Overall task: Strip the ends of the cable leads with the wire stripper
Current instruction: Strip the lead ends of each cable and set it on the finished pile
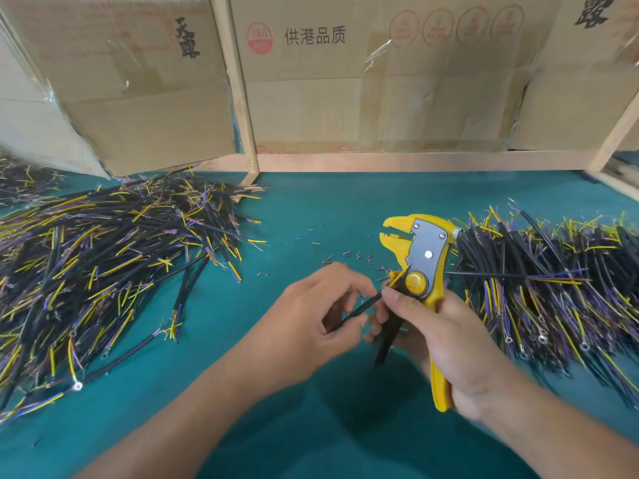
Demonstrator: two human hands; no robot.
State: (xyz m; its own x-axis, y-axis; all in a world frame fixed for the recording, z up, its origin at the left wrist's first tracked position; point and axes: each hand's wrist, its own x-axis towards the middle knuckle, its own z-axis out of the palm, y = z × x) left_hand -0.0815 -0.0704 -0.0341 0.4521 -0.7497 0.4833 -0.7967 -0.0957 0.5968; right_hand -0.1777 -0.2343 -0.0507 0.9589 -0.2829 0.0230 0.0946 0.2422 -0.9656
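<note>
My right hand [446, 344] grips the handles of a yellow and grey wire stripper [420, 257], held upright with its jaws pointing left. My left hand [311, 316] pinches a short black cable [363, 307] between thumb and fingers. The cable's yellow lead [397, 279] sticks up beside the stripper's round yellow knob. My right thumb touches the cable near where the leads come out. The stripper's jaws hold nothing.
A big heap of black cables with yellow and purple leads [103, 271] covers the left of the teal table [311, 426]. Another heap [553, 288] lies at the right. Small insulation scraps [345, 255] dot the middle. Cardboard boxes [345, 81] and a wooden frame [380, 162] stand behind.
</note>
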